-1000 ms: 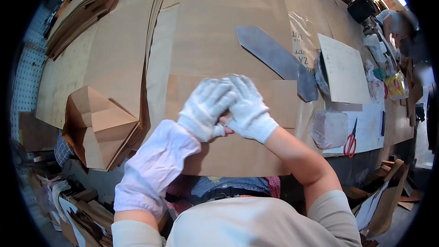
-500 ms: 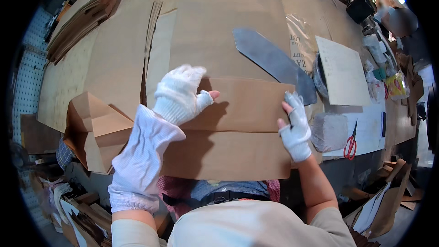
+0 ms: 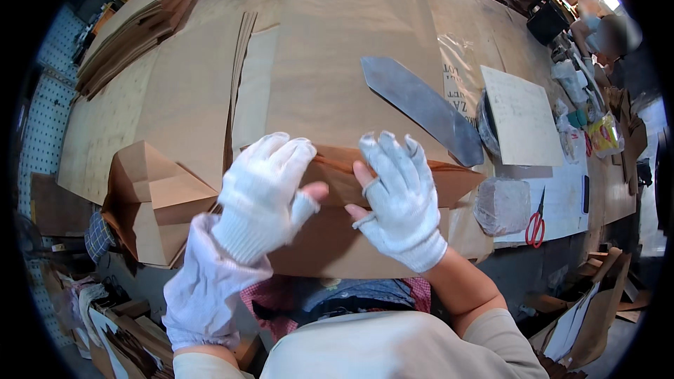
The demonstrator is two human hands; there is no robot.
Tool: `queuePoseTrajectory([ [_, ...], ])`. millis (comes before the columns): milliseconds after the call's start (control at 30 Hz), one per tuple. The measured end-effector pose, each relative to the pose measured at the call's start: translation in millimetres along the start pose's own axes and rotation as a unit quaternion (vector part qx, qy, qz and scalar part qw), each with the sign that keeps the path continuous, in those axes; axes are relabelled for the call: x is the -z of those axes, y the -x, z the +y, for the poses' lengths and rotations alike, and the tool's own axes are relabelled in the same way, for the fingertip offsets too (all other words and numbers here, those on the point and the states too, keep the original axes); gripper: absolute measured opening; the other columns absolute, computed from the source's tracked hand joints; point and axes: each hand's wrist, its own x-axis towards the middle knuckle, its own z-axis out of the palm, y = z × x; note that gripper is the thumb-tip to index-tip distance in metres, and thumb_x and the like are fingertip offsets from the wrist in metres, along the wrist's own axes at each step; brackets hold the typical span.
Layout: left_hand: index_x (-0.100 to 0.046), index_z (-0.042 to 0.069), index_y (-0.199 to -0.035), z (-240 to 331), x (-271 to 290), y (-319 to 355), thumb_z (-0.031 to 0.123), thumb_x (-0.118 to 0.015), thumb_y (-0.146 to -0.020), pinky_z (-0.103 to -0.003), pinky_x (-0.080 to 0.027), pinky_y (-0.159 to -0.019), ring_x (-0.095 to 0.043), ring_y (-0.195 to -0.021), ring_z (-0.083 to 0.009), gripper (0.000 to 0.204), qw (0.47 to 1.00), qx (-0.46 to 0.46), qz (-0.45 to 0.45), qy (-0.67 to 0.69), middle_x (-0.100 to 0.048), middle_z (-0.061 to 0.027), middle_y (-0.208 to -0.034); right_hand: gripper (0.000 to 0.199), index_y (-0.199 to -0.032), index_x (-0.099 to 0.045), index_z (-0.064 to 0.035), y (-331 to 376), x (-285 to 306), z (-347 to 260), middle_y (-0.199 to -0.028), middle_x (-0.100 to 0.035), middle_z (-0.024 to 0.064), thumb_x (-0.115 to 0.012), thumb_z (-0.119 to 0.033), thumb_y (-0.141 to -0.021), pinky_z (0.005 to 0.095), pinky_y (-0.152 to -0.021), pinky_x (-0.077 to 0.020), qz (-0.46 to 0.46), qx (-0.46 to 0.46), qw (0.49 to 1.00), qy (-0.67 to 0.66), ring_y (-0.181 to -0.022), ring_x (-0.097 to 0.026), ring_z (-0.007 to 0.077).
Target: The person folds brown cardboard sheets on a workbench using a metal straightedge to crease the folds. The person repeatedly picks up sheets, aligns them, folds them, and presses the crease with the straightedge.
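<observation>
A brown kraft paper piece (image 3: 323, 249) lies folded at the table's near edge, its far layers parted along a crease that bulges up. Over its left part rests my left hand (image 3: 261, 196) in a white knitted glove, fingers stretched out and thumb apart. My right hand (image 3: 406, 203), in a greyish-white glove with thumb and a fingertip bare, lies spread across the right part. Both hands touch the paper without gripping it. Just beyond is a flat grey pointed plate (image 3: 425, 112). To the left stands a partly opened brown paper bag (image 3: 168, 189).
Red-handled scissors (image 3: 536, 226) and a plastic-wrapped block (image 3: 503, 205) lie to the right, below a pale board (image 3: 523, 116). A stack of brown sheets (image 3: 140, 28) sits far left. Another person (image 3: 607, 35) is at the far right.
My right hand has moved left from the paper's right edge onto its middle. My left hand has come slightly nearer me. The paper's far flap has lifted and parted.
</observation>
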Motion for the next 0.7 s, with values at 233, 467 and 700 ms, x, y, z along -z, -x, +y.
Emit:
queuePoseTrajectory([
  [233,-0.066,0.004,-0.104,-8.8,-43.2,-82.5,0.018,-0.069,-0.082,-0.046,-0.052,-0.097,-0.063,-0.105,-0.033,0.027,0.929,0.03,-0.06,-0.363,-0.065,-0.012,-0.1,0.026,-0.095,-0.069,0.0007,43.7,-9.1,-42.9,-0.11,-0.068,0.0165,-0.075,-0.01,-0.072,0.0469,-0.098,-0.0552,0.021,0.059,0.992,-0.106,-0.102,-0.068,0.0333],
  [467,-0.069,0.004,-0.098,26.7,-80.2,23.0,0.016,-0.071,-0.078,-0.047,-0.054,-0.086,-0.063,-0.1,-0.0341,0.023,0.932,-0.073,-0.218,-0.28,-0.066,-0.0153,-0.099,0.083,-0.144,-0.049,0.0116,136.8,9.4,48.1,-0.145,-0.055,0.0247,-0.026,-0.061,-0.109,0.0412,-0.117,-0.0384,0.263,-0.357,0.748,-0.493,-0.134,-0.055,0.0341],
  [700,-0.054,0.007,-0.135,67.0,-126.6,36.5,0.027,-0.06,-0.094,-0.049,-0.047,-0.096,-0.057,-0.112,-0.0311,0.046,0.984,-0.157,-0.084,-0.007,-0.061,-0.0146,-0.121,0.092,-0.143,-0.052,0.0108,169.7,-31.4,84.3,-0.156,-0.045,0.0241,-0.032,-0.07,-0.103,0.0434,-0.12,-0.0342,0.178,-0.258,0.764,-0.563,-0.143,-0.046,0.033],
])
